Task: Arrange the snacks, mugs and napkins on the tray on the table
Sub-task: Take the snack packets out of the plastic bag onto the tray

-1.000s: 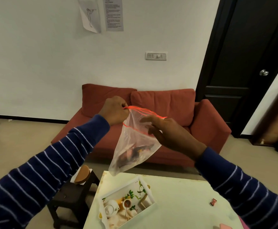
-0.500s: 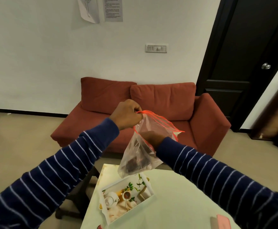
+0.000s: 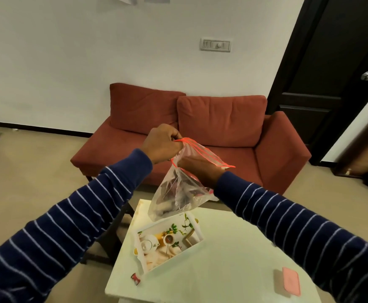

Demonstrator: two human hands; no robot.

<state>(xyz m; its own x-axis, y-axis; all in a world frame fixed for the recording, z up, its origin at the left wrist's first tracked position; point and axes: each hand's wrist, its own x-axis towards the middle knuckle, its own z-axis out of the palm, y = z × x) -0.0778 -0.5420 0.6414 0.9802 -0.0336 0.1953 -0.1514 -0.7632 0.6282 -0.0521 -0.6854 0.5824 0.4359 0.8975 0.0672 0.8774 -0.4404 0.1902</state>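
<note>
A clear zip bag (image 3: pixel 185 200) with an orange-red rim hangs above the table's far left corner, with dark snacks (image 3: pixel 170 191) inside. My left hand (image 3: pixel 162 145) pinches the bag's rim at its left end and holds it up. My right hand (image 3: pixel 200 169) is pushed into the bag's mouth up to the wrist; its fingers are blurred behind the plastic. Below the bag a white tray (image 3: pixel 198 242) with a printed teapot-and-leaves picture lies on the white table (image 3: pixel 222 270).
A small red wrapped sweet (image 3: pixel 135 278) lies on the table by the tray's near corner. A pink flat object (image 3: pixel 290 283) sits at the table's right. A dark stool (image 3: pixel 113 235) stands left of the table, a red sofa (image 3: pixel 200 136) behind it.
My right hand has gone from the outside of the bag into its mouth. My left hand keeps its pinch on the rim, and the bag has come lower, over the tray.
</note>
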